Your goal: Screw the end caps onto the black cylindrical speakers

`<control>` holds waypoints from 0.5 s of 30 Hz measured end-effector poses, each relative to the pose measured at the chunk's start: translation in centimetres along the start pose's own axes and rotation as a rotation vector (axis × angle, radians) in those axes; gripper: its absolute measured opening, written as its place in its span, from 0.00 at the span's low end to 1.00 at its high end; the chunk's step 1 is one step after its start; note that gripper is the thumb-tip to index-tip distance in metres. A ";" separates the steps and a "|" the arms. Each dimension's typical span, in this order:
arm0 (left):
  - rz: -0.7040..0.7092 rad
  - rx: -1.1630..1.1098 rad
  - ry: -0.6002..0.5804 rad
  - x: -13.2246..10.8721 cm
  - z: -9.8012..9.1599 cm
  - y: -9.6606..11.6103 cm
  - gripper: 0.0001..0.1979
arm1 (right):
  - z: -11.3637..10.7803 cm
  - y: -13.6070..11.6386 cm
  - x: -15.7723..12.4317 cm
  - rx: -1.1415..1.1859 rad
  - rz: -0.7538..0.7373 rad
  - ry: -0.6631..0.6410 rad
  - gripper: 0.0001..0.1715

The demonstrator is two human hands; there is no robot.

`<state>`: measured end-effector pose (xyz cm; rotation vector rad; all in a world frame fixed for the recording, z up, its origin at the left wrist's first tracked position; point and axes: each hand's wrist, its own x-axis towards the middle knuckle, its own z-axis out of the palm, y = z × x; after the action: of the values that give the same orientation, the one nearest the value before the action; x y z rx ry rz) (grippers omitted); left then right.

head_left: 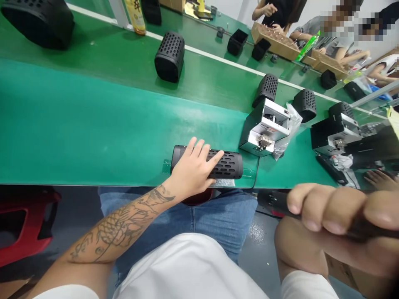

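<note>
A black speaker housing [229, 165] with a slotted grille lies on its side near the front edge of the green bench. Across its left half rests my left hand [195, 168], fingers reaching over the top and thumb at the near side, holding it. My right hand [330, 207] is raised close to the camera at the right, its fingers wrapped around a black electric screwdriver [274, 201]. The screwdriver's tip points left, toward the bench edge by the housing, and is apart from it. Part of the tool's body is hidden by my fingers.
A screw feeder [264, 128] stands right of the housing, with a plastic bag beside it; a second feeder [336, 135] is farther right. Several black housings [170, 56] stand along the back strip. A red stool [28, 224] is at lower left. Other people work across the bench.
</note>
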<state>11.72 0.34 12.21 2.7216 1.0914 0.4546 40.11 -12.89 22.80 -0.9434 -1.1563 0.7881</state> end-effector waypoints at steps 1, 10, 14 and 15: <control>0.041 -0.075 0.050 -0.4 0.4 0.5 0.38 | 0.5 0.6 0.5 0.039 -0.056 0.029 0.19; 0.092 -0.955 0.208 -2.1 3.8 3.7 0.15 | 2.5 2.5 0.2 0.100 -0.102 -0.020 0.13; 0.018 -1.164 0.218 -1.9 4.1 4.1 0.15 | 2.7 1.7 -0.9 0.097 -0.081 0.002 0.15; -0.023 -1.232 0.219 -2.1 4.2 4.4 0.16 | 2.6 1.6 -1.1 0.111 -0.077 -0.007 0.16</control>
<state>14.52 -4.46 9.02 1.5801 0.5362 1.0070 37.27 -12.72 21.19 -0.8002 -1.1365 0.7854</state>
